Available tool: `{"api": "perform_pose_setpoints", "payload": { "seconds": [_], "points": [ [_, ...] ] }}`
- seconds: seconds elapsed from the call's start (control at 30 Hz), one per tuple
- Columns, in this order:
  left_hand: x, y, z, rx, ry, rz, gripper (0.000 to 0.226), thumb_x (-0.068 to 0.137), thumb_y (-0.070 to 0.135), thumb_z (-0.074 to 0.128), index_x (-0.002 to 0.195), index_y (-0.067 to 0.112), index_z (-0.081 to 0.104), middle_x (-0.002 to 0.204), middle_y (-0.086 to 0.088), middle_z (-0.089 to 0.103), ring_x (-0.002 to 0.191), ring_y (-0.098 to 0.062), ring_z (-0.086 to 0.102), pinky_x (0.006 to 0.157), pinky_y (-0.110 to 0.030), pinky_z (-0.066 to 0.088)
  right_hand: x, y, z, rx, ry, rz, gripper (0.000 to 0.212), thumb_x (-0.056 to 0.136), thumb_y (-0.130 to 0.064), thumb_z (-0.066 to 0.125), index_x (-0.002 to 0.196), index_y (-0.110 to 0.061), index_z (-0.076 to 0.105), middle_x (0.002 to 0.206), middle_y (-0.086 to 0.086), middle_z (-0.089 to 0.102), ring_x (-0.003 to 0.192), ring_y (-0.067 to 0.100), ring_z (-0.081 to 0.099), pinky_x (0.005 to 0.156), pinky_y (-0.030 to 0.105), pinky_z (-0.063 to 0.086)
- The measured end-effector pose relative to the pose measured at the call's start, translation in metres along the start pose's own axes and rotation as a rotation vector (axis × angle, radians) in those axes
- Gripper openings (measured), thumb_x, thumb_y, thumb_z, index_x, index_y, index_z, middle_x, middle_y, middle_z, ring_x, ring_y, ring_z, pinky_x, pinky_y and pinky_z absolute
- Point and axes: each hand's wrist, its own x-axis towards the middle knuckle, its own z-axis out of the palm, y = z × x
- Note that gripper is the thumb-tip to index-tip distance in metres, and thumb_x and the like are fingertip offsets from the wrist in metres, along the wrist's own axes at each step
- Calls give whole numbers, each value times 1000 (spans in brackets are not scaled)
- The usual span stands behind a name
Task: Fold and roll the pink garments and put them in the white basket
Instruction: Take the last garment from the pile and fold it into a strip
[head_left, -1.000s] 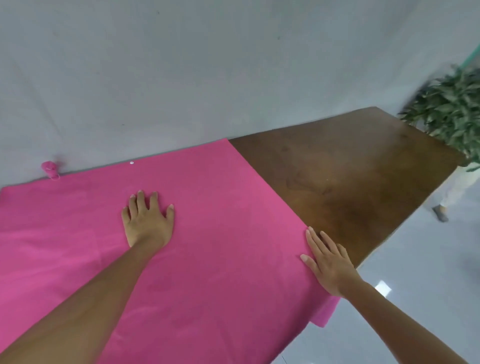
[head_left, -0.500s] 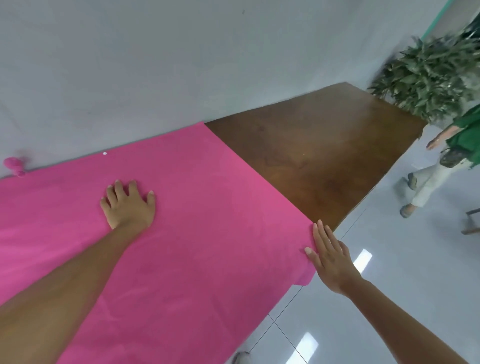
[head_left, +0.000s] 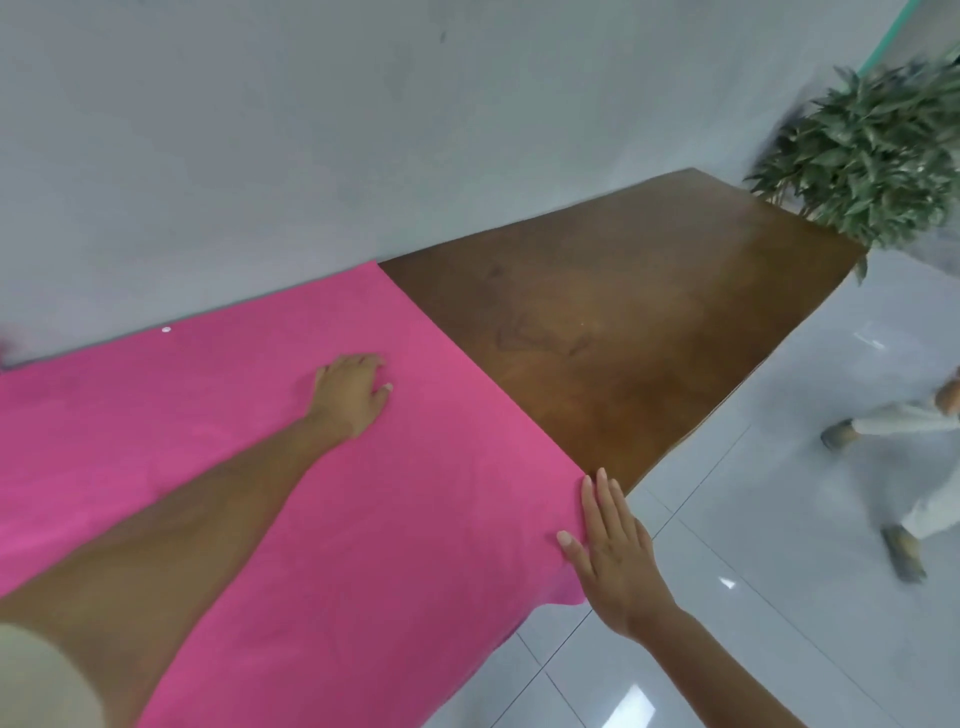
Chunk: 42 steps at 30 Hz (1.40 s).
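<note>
A: First entry?

B: One pink garment (head_left: 395, 545), spread flat over the left part of the table (head_left: 623, 353). Its right edge runs straight across the tabletop, and its near side hangs over the table's front edge. A small white dot (head_left: 166, 329), possibly a button, lies on the cloth near the table's back edge.

A: Hands?

B: Two, well apart, neither gripping anything. The left hand (head_left: 350, 392) lies palm down on the cloth toward the back of the table, fingertips slightly bent. I judge it is pinning the fabric so it cannot slide. The right hand (head_left: 613, 551) has its fingers straight and close together, laid flat at the garment's right corner by the table's front edge. It is probably squaring that corner before a fold.

A: Stage of work?

B: Flattening, by my reading. No fold or roll shows.

A: White basket?

B: Not in view.

A: Surroundings?

B: Brown wood shows on the right part of the table. A grey wall (head_left: 363, 130) stands behind the table. A green plant (head_left: 872, 150), blurred, stands past the table's far right corner. Another person's legs (head_left: 914, 467), blurred, are on the pale tiled floor (head_left: 779, 597) off the table's front right side.
</note>
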Motion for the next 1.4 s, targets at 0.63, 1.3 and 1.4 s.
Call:
{"api": "perform_pose_setpoints", "payload": {
  "seconds": [0.63, 1.3, 1.4],
  "points": [
    [109, 101, 9, 180, -312, 282, 16, 94, 14, 66, 86, 18, 53, 100, -2, 49, 86, -23, 52, 78, -39, 46, 51, 14, -33, 179, 207, 47, 18, 98, -34, 63, 101, -17, 64, 126, -7, 47, 112, 14, 40, 96, 29, 46],
    [46, 60, -61, 124, -196, 267, 19, 95, 3, 58, 81, 14, 55, 84, -5, 54, 81, -24, 49, 70, -32, 33, -7, -2, -43, 493, 19, 44, 22, 102, -49, 48, 91, -30, 47, 71, -8, 65, 66, 6, 63, 59, 23, 47],
    [29, 49, -76, 134, -179, 262, 20, 95, 1, 59, 79, 13, 56, 80, -1, 52, 77, -23, 48, 62, -31, 28, -27, -20, -41, 456, 15, 2, 22, 102, -51, 43, 87, -34, 41, 65, -8, 61, 60, 7, 60, 55, 21, 45]
  ]
}}
